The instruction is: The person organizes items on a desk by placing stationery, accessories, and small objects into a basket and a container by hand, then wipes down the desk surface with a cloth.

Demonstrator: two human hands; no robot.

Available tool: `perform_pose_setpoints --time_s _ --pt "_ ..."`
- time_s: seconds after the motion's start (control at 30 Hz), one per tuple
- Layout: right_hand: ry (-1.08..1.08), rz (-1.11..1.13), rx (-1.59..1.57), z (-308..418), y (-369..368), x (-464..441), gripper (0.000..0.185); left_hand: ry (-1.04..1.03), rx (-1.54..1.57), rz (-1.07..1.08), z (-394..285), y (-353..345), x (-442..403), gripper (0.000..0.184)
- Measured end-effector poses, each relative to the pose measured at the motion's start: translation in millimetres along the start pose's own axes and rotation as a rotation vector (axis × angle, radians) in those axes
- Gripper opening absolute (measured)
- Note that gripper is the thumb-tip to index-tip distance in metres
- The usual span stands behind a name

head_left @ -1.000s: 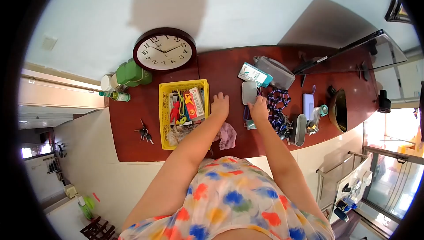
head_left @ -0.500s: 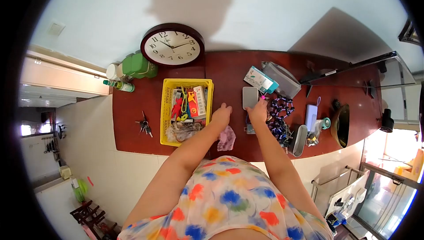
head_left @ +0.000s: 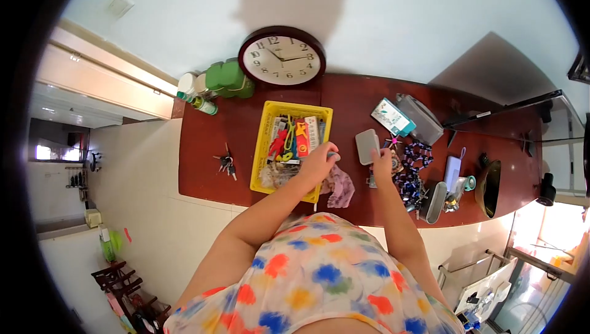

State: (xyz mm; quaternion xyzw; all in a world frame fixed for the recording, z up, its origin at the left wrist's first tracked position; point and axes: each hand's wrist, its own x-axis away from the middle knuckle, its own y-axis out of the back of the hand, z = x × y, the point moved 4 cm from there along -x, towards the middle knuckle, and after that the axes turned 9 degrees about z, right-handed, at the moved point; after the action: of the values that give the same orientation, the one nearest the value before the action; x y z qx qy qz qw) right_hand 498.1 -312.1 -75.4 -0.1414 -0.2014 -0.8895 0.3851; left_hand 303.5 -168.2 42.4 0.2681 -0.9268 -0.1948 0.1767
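Left hand (head_left: 318,163), fingers curled, has come in over the right edge of the yellow basket (head_left: 327,126) and now pinches one small pale object (head_left: 333,157), too hidden to identify. Right hand (head_left: 382,165) has its thumb and fingers closed on the lower right edge of one grey case (head_left: 367,145), right of the basket; the case has turned slightly and come a little nearer to the basket, so both hands now appear to be holding something. Whether the case is fully off the table (head_left: 353,103), I cannot tell. One pink cloth (head_left: 340,188) lies against the basket's near right corner. Inside the basket are one red item (head_left: 278,143), one yellow-green looped cord (head_left: 289,132) and several packets, too overlapped to count. Left of it lies one bunch of keys (head_left: 228,163), their number unclear; beyond it stands one round clock (head_left: 282,59), with what look like two green containers (head_left: 230,77) and one bottle (head_left: 204,105) to its far left. Farther right of the basket, beyond the case, I count one white-and-teal box (head_left: 392,117), one lavender power bank (head_left: 453,171), one open grey holder (head_left: 435,202), one tape roll (head_left: 470,183) and one bowl (head_left: 485,194).
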Motion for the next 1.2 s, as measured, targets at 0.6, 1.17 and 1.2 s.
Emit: perform_pose_setpoints --time_s 0.6,1.17,1.2 --pt "-0.078 0.345 -0.244 132 -163 86 0.033 0.181 0.184 0.001 150 120 54 0.015" --pt "0.427 0.224 0.941 146 -293 48 0.046 0.123 0.154 -0.005 152 175 90 0.015" --pt "0.498 0.230 0.952 145 -294 48 0.045 0.118 0.138 -0.016 153 176 92 0.014"
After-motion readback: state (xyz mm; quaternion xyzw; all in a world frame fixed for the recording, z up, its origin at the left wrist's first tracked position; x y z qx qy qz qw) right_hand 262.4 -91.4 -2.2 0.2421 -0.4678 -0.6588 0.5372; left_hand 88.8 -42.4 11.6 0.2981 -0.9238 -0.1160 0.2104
